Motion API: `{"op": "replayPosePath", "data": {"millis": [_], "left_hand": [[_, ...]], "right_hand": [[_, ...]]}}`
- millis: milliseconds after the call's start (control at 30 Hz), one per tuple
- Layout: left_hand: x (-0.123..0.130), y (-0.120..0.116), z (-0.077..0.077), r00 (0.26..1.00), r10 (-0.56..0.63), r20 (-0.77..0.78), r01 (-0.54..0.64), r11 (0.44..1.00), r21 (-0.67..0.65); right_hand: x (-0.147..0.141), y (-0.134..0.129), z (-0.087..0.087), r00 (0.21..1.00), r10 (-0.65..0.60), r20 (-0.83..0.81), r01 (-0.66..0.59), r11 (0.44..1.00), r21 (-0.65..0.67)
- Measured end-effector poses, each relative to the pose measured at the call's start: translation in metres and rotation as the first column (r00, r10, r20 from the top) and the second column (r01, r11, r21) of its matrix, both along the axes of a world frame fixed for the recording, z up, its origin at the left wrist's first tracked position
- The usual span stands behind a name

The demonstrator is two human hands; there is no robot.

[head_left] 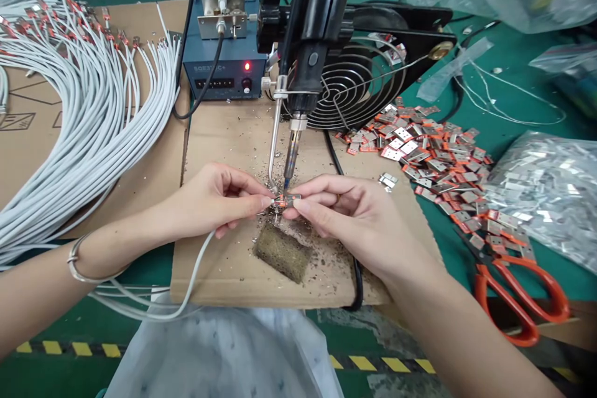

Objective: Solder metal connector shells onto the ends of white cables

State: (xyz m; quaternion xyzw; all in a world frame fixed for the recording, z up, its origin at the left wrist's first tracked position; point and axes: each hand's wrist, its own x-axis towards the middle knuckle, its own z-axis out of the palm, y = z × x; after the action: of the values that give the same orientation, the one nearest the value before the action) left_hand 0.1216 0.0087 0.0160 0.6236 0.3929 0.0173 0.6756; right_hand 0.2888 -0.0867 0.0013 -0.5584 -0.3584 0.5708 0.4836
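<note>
Pinched between thumb and forefinger of my left hand [224, 199] is the end of a light grey cable [199, 261], which loops down toward the lower left. My right hand [342, 205] grips a small USB connector [291, 200] with an orange part and a metal shell. The cable end and connector meet right under the tip of a soldering iron [291, 155] mounted on a stand. Beside the iron a thin metal solder feed tube [276, 137] comes down to the same spot. Whether the wires touch the connector's contacts is hidden by fingers.
A brown sponge [283, 254] lies on the cardboard [224, 286] below my hands. Many grey cables [107, 106] spread at left; a pile of USB connectors [433, 155], orange-handled scissors [517, 298] and a bag of metal shells [550, 186] are at right. A solder feeder [221, 68] and fan [340, 87] stand behind.
</note>
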Motion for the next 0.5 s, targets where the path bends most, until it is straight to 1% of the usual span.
{"op": "replayPosePath", "data": {"millis": [300, 500], "left_hand": [[-0.0008, -0.0009, 0.0009, 1.0, -0.01, 0.016, 0.01, 1.0, -0.008], [-0.0009, -0.0016, 0.0013, 1.0, -0.006, 0.009, 0.006, 1.0, -0.01]], "right_hand": [[0.0014, -0.0009, -0.0017, 0.999, 0.032, 0.025, -0.032, 0.999, 0.017], [0.002, -0.0007, -0.002, 0.999, 0.033, -0.038, -0.033, 0.999, 0.02]]}}
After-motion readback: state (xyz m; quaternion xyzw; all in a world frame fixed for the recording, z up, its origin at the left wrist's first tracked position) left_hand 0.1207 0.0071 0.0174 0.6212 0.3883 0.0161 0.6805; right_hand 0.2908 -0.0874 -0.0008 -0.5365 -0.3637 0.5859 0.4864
